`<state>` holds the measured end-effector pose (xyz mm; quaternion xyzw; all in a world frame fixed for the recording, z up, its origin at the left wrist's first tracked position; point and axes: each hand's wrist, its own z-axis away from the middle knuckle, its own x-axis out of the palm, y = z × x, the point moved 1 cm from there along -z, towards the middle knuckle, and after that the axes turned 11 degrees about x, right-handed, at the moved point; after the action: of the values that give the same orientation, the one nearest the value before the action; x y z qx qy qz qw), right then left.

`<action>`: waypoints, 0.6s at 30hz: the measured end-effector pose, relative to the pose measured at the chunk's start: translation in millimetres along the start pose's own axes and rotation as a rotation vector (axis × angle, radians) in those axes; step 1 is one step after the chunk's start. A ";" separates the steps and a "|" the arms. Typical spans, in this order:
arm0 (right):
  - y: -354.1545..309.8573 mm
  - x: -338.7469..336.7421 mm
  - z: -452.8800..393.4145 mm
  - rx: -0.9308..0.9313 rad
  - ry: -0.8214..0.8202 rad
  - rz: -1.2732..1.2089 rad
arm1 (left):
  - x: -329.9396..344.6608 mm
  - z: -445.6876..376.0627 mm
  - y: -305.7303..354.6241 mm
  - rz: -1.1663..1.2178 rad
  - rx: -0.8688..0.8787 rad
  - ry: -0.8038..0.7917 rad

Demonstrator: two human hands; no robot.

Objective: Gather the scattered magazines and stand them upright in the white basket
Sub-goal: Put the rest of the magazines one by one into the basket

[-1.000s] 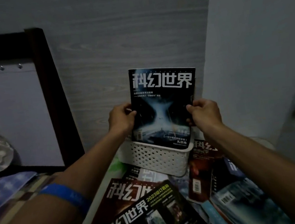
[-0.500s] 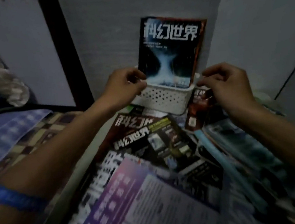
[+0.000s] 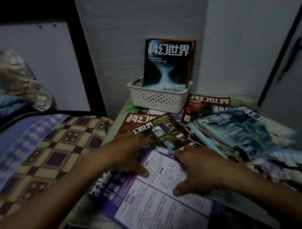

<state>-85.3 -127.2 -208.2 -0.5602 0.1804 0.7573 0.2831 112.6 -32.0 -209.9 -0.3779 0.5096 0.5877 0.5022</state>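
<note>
A white perforated basket (image 3: 158,99) stands against the grey wall. One dark magazine (image 3: 168,63) with white title lettering stands upright in it, leaning on the wall. Several magazines lie scattered in front. My left hand (image 3: 132,154) and my right hand (image 3: 195,167) rest with spread fingers on the top end of a purple-and-white magazine (image 3: 156,198) lying nearest me. Neither hand visibly grips it. A black magazine (image 3: 165,133) with a yellow-green banner lies just beyond my fingers.
A red-covered magazine (image 3: 200,106) and a heap of blue-toned magazines (image 3: 242,134) lie right of the basket. A bed with a checked cover (image 3: 44,164) and a dark bed frame (image 3: 83,56) are at the left. A dark door edge (image 3: 280,52) is at the right.
Both hands let go of the upright magazine, which stays in the basket. They came down and toward me onto the purple-and-white magazine. The camera tilted downward.
</note>
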 end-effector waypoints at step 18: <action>-25.6 -58.2 -2.7 0.069 0.252 -1.405 | -36.9 37.9 44.8 0.607 -0.023 0.541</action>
<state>-54.7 -122.1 -152.6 -0.6180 -0.1680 0.3192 0.6986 79.2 -1.4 -157.4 -0.3566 0.7052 0.5943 0.1497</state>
